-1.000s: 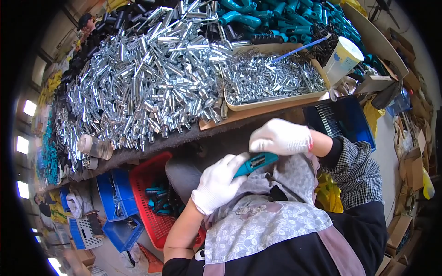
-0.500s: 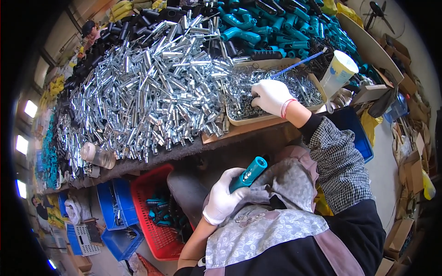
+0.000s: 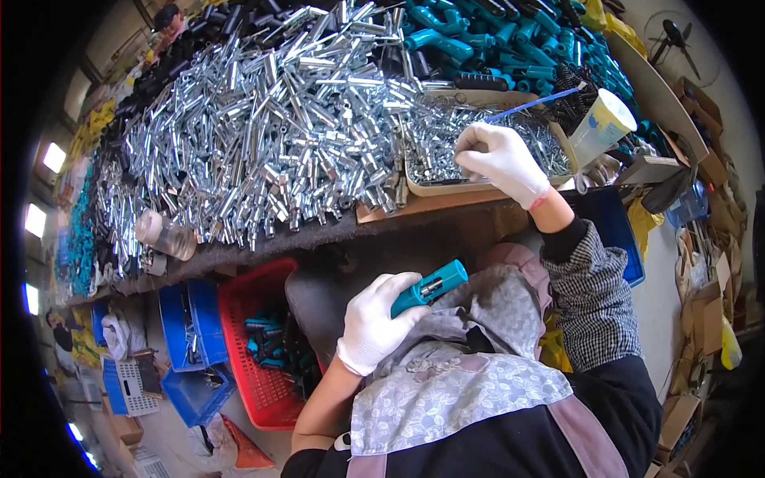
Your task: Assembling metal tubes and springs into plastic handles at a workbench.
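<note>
Right hand (image 3: 500, 159) has gone from the teal handle at the lap, 1.0 s ago, up to the tray at the worktop's front edge; it sat there 0.5 s ago too, little changed since.

Teal handle (image 3: 429, 287): short plastic grip with an open dark end, held low over the lap, below the worktop's front edge, tilted up to the right. Left hand (image 3: 374, 323), white glove, fingers wrapped tight round its lower end.

Right hand, white glove, fingers curled down into the small metal parts (image 3: 434, 143) in the shallow tan tray (image 3: 446, 190). Whether it pinches a part: cannot tell, fingertips hidden.

Tray sits at the front edge, right of the big heap of bright metal tubes (image 3: 263, 135) covering the worktop's middle. Teal handles (image 3: 510, 32) piled along the far right edge. White cup (image 3: 602, 126) with a blue stick (image 3: 532, 103) just right of the tray. Clear bottle (image 3: 163, 235) lies near the front left edge.

Below the worktop: red basket (image 3: 255, 350) holding more teal handles, blue crates (image 3: 191, 342) beside it on the left.
</note>
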A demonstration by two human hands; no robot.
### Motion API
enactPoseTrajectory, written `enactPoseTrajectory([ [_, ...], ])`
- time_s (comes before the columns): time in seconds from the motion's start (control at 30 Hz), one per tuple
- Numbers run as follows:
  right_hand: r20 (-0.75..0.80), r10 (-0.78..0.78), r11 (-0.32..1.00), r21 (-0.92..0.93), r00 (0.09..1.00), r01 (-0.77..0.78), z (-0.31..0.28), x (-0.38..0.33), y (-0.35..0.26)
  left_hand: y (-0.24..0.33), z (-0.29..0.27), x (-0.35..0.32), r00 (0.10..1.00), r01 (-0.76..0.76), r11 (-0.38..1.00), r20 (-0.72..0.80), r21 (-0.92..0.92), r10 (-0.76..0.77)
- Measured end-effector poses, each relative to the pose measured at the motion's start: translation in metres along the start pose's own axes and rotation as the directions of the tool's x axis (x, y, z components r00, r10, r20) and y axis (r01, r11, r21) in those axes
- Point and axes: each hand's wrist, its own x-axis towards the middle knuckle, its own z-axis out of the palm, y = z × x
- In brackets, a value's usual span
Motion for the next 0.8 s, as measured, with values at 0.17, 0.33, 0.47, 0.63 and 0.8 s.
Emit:
enactPoseTrajectory([
  [0.17, 0.129, -0.024, 0.958, 0.286, 0.991, -0.015, 0.016, -0.045, -0.024, 0.0, -0.008, 0.004, 0.982, -0.189, 0.946, 0.035, 0.263, 0.186],
  [0.33, 0.333, -0.202, 0.973, -0.036, 0.921, 0.227, 0.042, -0.075, -0.02, -0.002, -0.009, 0.003, 0.963, -0.266, 0.899, 0.141, 0.347, 0.23],
  [0.47, 0.339, -0.078, 0.997, 0.048, 0.937, 0.066, 0.065, -0.093, -0.013, 0.009, -0.007, 0.004, 0.967, -0.247, 0.9, 0.15, 0.359, 0.206],
  [0.63, 0.288, -0.148, 0.985, 0.131, 0.946, 0.114, 0.084, -0.11, 0.001, 0.004, -0.005, 0.001, 0.958, -0.282, 0.883, 0.159, 0.375, 0.238],
  [0.8, 0.147, -0.429, 0.902, 0.016, 0.891, 0.432, 0.09, -0.126, 0.007, 0.003, -0.009, 0.0, 0.955, -0.292, 0.852, 0.173, 0.434, 0.239],
])
